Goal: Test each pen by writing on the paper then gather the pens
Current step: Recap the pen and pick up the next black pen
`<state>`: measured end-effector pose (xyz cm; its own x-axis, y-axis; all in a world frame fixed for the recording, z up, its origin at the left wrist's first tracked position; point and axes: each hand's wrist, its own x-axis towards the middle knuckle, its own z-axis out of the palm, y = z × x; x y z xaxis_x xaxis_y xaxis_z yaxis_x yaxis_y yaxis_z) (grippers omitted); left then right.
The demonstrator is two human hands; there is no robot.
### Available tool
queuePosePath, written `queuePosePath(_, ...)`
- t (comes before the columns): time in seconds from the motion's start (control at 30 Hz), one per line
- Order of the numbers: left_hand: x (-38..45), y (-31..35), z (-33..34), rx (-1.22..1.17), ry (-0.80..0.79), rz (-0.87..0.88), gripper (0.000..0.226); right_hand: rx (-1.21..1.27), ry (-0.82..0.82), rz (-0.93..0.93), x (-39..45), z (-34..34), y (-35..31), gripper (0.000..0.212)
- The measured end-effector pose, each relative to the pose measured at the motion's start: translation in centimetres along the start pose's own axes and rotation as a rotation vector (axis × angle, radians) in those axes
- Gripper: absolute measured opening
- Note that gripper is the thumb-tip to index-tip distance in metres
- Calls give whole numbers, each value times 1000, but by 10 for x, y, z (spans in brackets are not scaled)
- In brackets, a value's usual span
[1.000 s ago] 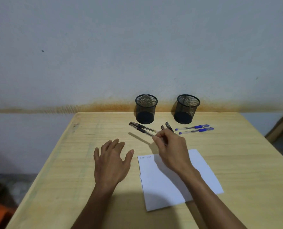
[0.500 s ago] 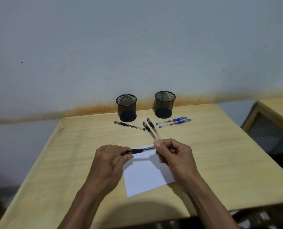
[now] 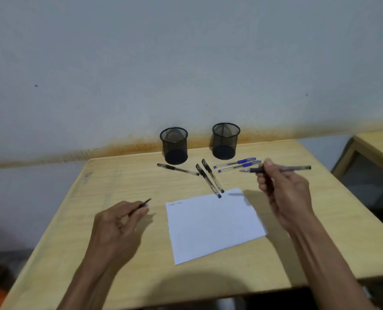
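My right hand holds an uncapped black pen in the air, right of the white paper. Left of the paper, my left hand pinches the pen's black cap. A few scribbles mark the paper's top left corner. Three black pens lie on the table: one in front of the left cup, two side by side with their ends on the paper's top edge. Two blue pens lie in front of the right cup.
Two black mesh cups stand at the back of the wooden table, against the wall. A second wooden table stands to the right across a gap.
Both hands held one black pen over the paper half a second ago. They have pulled apart: the cap went left with my left hand, the pen right with my right hand.
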<state>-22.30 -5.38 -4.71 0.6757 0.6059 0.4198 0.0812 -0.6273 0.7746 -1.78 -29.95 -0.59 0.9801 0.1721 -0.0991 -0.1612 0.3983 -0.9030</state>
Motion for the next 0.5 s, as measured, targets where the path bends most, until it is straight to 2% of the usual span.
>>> queuePosePath(0.17,22,-12,16,77,-22,-51,10,-67,-169,34,-10,25,21,16)
queuePosePath(0.3,40,-32,29,235,-74,-39,11,-115,-182,64,-20,30,45,19)
queuePosePath(0.4,54,-43,38,263,-82,-78,18,-169,-180,72,-23,30,56,19)
queuePosePath(0.5,66,-56,46,340,-97,-71,11,-218,-178,73,-25,31,61,22)
